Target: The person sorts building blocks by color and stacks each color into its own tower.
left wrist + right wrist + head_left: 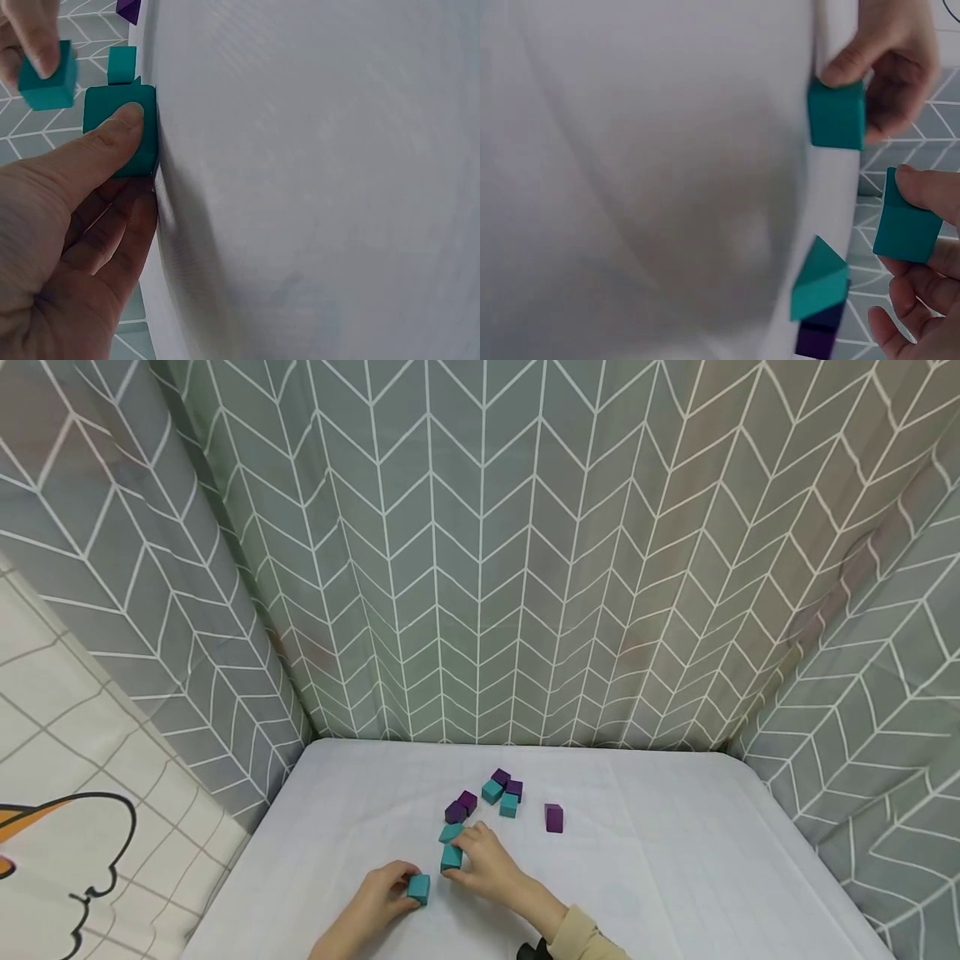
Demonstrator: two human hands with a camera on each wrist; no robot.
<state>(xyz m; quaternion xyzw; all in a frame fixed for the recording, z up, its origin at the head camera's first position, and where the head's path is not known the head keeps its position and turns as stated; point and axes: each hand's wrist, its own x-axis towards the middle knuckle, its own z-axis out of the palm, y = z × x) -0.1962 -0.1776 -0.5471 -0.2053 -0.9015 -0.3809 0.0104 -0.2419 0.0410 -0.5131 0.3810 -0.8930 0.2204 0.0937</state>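
Thumb and fingers of my left hand (381, 900) pinch a teal block (120, 131) near the front of the white table. Ahead and to the right, my right hand (491, 864) pinches a second teal block (907, 221) between thumb and fingers. Just beyond that block stands another teal piece (451, 832), which shows a triangular face in the right wrist view. Two purple blocks (455, 812) sit touching behind it, in a slanting line. A gap of table separates the two held blocks.
A small cluster of teal blocks (508, 806) and purple blocks (501, 776) lies farther back. One purple block (554, 817) stands alone to the right. White cloth covers the table (675, 860), and patterned curtains (480, 568) hang behind and at the sides.
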